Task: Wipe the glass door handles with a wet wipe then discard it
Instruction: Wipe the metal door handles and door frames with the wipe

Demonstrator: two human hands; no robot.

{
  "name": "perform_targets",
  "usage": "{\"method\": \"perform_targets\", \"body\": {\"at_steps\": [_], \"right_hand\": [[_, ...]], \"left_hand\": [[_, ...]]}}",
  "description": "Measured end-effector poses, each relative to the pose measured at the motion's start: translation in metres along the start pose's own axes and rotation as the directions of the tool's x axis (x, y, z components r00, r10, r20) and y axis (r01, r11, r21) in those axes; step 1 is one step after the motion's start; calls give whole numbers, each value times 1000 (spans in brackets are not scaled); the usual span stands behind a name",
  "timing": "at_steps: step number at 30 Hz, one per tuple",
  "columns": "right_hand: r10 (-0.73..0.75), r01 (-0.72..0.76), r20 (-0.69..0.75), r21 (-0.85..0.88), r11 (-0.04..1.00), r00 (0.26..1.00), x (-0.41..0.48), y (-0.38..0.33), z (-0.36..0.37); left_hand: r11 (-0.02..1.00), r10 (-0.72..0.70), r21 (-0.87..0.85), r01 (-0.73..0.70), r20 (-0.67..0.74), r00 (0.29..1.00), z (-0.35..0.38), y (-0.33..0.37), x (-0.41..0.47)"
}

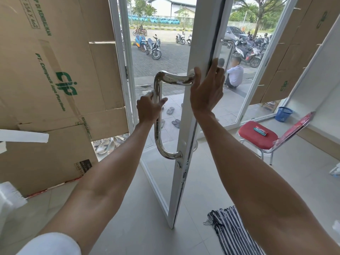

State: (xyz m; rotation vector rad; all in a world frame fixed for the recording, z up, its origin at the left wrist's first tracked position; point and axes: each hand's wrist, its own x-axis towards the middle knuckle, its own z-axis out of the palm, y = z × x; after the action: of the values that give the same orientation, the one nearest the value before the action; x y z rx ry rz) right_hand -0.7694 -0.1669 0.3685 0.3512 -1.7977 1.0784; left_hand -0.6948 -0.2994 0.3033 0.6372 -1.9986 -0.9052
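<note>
At the middle of the frame the left hand is clamped round the upright bar of the chrome handle. A bit of white shows at its fingertips, too small to tell what it is. Just right of it, the right hand grips the edge of the white-framed glass door, fingers curled round the far side and thumb beside the handle's upper end. A red chair and a blue basket stand at the right.
</note>
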Motion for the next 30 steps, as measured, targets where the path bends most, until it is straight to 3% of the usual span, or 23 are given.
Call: {"method": "perform_targets", "body": {"at_steps": [5,10,15,21,24,30], "right_hand": [[-6,6,9,14,1000,1000,0,1,1],[-9,9,16,21,1000,1000,-1,0,0],[-19,19,17,20,1000,1000,-2,-1,0],[-21,20,14,31,999,1000,-4,-2,1],[-18,18,1,30,999,1000,-4,-3,2],[-29,29,-5,25,999,1000,-5,-3,1]], "left_hand": [[987,51,-152,-57,-47,998,-3,2,-3],[1000,-25,-12,26,95,995,5,-35,-21],[994,-102,-23,105,125,987,14,-56,-31],[997,25,-70,-37,-169,985,12,-31,-8],[995,23,-93,-47,-243,970,13,-17,4],[988,-149,25,150,-46,988,25,-44,-7]]}}
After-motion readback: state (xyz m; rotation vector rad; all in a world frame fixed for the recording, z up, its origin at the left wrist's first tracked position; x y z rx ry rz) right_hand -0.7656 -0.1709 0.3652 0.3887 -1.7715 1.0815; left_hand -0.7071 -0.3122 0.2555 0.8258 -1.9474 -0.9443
